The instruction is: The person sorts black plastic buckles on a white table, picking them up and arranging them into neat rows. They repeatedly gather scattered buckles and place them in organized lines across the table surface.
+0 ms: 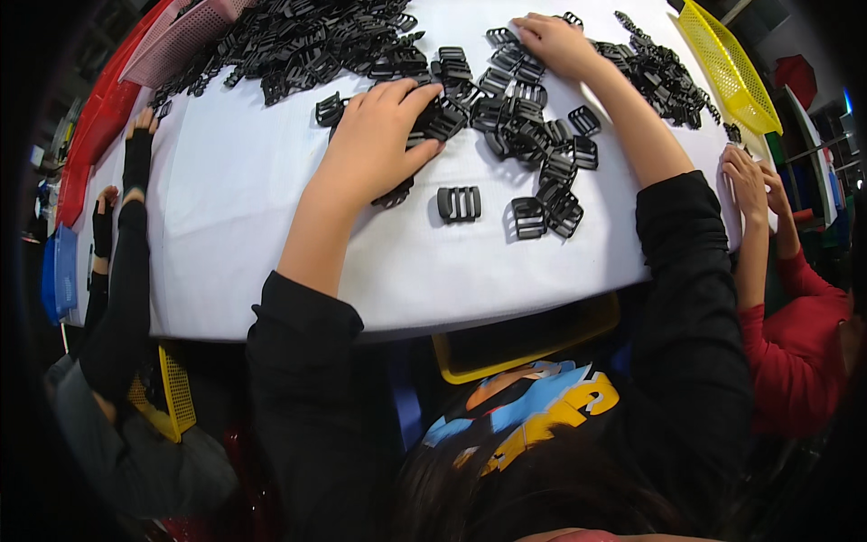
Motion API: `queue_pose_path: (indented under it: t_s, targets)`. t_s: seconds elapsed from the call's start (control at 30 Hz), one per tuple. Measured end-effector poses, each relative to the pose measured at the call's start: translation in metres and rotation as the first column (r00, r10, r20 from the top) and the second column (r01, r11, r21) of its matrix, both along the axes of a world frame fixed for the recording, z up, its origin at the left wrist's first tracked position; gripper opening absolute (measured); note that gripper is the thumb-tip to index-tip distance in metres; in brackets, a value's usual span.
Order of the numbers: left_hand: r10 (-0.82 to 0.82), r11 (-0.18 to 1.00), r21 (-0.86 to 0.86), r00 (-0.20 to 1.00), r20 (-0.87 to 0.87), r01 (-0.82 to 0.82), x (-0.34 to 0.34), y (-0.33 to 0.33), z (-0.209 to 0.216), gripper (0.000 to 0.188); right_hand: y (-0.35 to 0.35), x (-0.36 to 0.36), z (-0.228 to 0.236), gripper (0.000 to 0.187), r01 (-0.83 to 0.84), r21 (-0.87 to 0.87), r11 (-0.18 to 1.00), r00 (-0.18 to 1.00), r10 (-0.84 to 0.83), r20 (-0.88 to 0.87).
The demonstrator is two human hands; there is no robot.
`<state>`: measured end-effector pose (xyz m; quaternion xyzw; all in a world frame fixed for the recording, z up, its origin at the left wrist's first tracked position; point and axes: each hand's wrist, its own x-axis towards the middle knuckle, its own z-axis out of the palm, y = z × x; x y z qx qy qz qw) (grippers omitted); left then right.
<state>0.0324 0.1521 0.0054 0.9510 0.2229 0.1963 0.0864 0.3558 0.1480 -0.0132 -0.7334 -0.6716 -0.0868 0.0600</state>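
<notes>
Black plastic strap buckles with slotted bars lie on a white-covered table. My left hand is curved over a cluster of them, thumb apart from the fingers, with buckles showing between; its palm side is hidden. Farther off and to the right, my right hand reaches over the far end of a loose trail of buckles. Its fingers stretch out leftward above the buckles, and I see nothing clearly gripped. One buckle lies alone near me, and a small group sits to its right.
A large buckle heap lies at the far left beside a pink basket. Another pile lies right, near a yellow basket. Co-workers' hands rest at the left and right edges. A yellow-rimmed crate stands below the table edge.
</notes>
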Motion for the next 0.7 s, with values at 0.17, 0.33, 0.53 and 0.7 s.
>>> queue_pose_path:
  t_s: [0.17,0.33,0.53,0.7]
  targets:
    - [0.002,0.994,0.113,0.999,0.034,-0.006,0.0,-0.001,0.001,0.057,-0.017,0.052,-0.008,0.035,0.257,-0.062,0.964,0.935,-0.232,0.27]
    - [-0.109,0.994,0.013,0.978,0.177,0.108,0.006,-0.028,0.021,0.052,-0.058,0.065,-0.008,0.031,0.157,0.252,0.955,0.894,-0.246,0.375]
    - [-0.245,0.938,-0.278,0.963,-0.114,0.206,-0.006,-0.062,0.034,0.047,-0.136,-0.028,0.059,0.026,-0.028,-0.061,0.998,0.779,-0.016,-0.627]
    - [-0.275,0.913,-0.344,0.955,-0.115,0.221,0.007,-0.073,0.027,0.043,-0.17,-0.097,0.041,0.026,-0.454,0.207,0.867,0.808,0.498,-0.313]
